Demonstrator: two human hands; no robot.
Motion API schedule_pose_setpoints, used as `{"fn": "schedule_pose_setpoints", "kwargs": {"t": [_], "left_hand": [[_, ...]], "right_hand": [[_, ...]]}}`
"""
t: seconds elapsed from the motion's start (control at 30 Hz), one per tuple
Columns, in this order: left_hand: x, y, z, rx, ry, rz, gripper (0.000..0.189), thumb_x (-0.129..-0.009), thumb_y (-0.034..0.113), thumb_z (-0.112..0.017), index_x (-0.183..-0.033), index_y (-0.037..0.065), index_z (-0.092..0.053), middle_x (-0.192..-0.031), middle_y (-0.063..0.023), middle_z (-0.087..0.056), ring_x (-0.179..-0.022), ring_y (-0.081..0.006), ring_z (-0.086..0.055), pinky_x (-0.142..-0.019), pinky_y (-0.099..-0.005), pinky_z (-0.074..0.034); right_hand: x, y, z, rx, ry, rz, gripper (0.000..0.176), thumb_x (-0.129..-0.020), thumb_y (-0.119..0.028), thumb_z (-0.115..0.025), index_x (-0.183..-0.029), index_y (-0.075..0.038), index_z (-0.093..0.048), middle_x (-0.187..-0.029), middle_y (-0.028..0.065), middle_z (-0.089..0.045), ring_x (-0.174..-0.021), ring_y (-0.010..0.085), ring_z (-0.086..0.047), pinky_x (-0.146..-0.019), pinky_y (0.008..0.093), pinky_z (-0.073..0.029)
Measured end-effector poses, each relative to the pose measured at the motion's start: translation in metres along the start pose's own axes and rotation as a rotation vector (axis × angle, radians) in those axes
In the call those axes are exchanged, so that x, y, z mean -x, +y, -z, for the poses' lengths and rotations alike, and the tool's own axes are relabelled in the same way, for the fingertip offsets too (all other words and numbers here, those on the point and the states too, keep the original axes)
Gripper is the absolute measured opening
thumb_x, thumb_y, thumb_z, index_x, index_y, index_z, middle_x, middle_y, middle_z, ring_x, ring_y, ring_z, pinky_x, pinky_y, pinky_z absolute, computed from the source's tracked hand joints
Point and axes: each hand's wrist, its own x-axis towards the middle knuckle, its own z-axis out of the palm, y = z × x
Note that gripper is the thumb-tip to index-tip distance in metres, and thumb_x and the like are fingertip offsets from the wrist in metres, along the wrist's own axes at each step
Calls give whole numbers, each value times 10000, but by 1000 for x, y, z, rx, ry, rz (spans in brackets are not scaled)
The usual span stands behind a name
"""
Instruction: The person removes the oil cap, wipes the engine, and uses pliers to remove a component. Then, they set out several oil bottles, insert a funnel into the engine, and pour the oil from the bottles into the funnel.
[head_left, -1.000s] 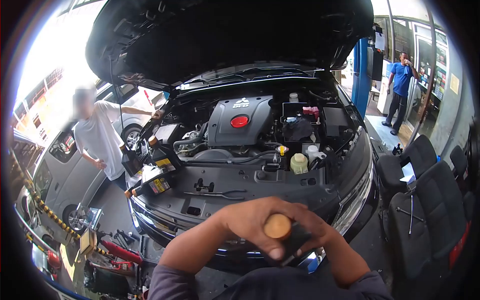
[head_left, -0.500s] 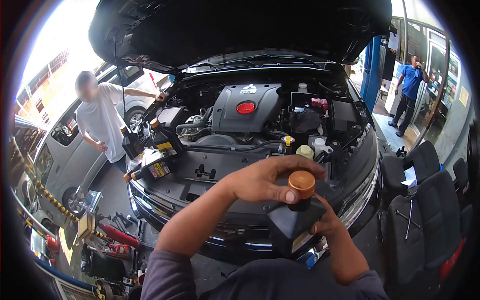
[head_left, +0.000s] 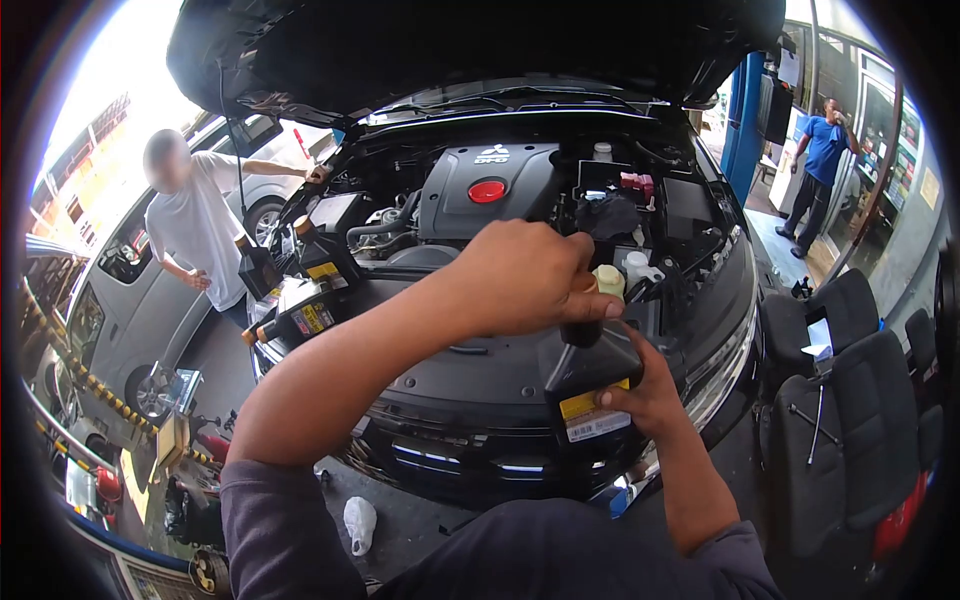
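Note:
Over the front of the open engine bay, a black bottle (head_left: 588, 385) with a yellow and white label is held upright. My right hand (head_left: 655, 395) is wrapped round its side, thumb near the label. My left hand (head_left: 530, 280) is closed on the bottle's cap (head_left: 582, 322), which its fingers mostly cover. Beyond the hands is the engine cover (head_left: 487, 190) with a red badge. Several more black bottles stand or lie at the left of the bay, among them one upright bottle (head_left: 322, 250).
A person (head_left: 195, 215) in a white shirt stands at the left, one hand on the car. Another person (head_left: 822, 165) in blue stands at the right. Car seats (head_left: 865, 440) are at the right. A raised hood (head_left: 470, 50) hangs overhead. A white shoe (head_left: 360, 524) shows below.
My left hand has gone from open fingers beside the cap to closed over it. The bottle has turned, showing its label. The view has shifted slightly.

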Motion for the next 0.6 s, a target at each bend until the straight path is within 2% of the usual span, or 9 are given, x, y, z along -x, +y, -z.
{"fn": "schedule_pose_setpoints", "kwargs": {"t": [0.07, 0.17, 0.27, 0.37, 0.43, 0.47, 0.57, 0.6], "left_hand": [[-3, 9, 13, -66, -97, 39, 598, -987, 576, -647, -1214, 23, -637, -931, -204, -733, -898, -406, -735, -802, -493, -565], [-1, -14, 6, 347, 80, -405, 554, -1023, 544, -606, -1222, 29, -652, -911, -190, -745, -910, -399, -740, -818, -497, -563], [-2, -16, 13, 256, 99, -489, 519, -1039, 520, -585, -1201, 35, -676, -906, -183, -754, -925, -399, -741, -831, -502, -560], [1, 4, 23, 58, 50, -150, 522, -1030, 521, -593, -1210, 38, -674, -910, -188, -751, -929, -407, -737, -835, -503, -562], [-4, 11, 19, -69, 29, -24, 517, -1029, 523, -592, -1195, 41, -677, -895, -187, -748, -923, -410, -736, -836, -501, -565], [-5, 13, 19, -133, 21, 40, 515, -1029, 524, -591, -1188, 43, -678, -888, -187, -747, -921, -411, -736, -836, -500, -566], [-3, 7, 27, -93, -55, -64, 503, -1028, 479, -606, -1257, 35, -657, -948, -203, -743, -963, -412, -729, -864, -498, -563], [-2, -2, 23, -2, 17, -236, 502, -1026, 458, -613, -1286, 30, -641, -975, -211, -737, -977, -416, -722, -869, -502, -557]], "right_hand": [[-2, 5, 5, -110, -35, -11, 1081, -667, -235, -1002, -1551, 15, -434, -1336, 122, -656, -1259, 231, -617, -1119, 371, -449], [-2, 3, 12, -124, -75, 21, 1086, -665, -244, -1005, -1543, 35, -429, -1342, 133, -652, -1266, 235, -617, -1122, 372, -449], [-3, -3, 18, -23, -73, 53, 1064, -670, -238, -1004, -1523, 49, -437, -1345, 136, -649, -1271, 238, -618, -1128, 378, -450], [-3, -13, 4, 52, 43, 56, 1031, -672, -213, -1000, -1505, 50, -451, -1338, 135, -651, -1268, 239, -621, -1130, 384, -452], [-2, -10, -5, 87, 150, 75, 1025, -667, -197, -1001, -1499, 47, -453, -1334, 136, -653, -1267, 239, -622, -1131, 386, -454], [-4, -9, -4, 51, 125, 75, 1035, -663, -195, -1003, -1503, 47, -448, -1334, 137, -653, -1269, 240, -621, -1130, 385, -455], [-6, -4, 6, -8, 52, 67, 1068, -651, -196, -1012, -1516, 45, -433, -1337, 140, -650, -1275, 241, -619, -1129, 381, -456], [-6, -2, 14, 8, 28, 65, 1080, -647, -201, -1016, -1520, 45, -428, -1342, 141, -648, -1276, 241, -619, -1129, 381, -456]]}}
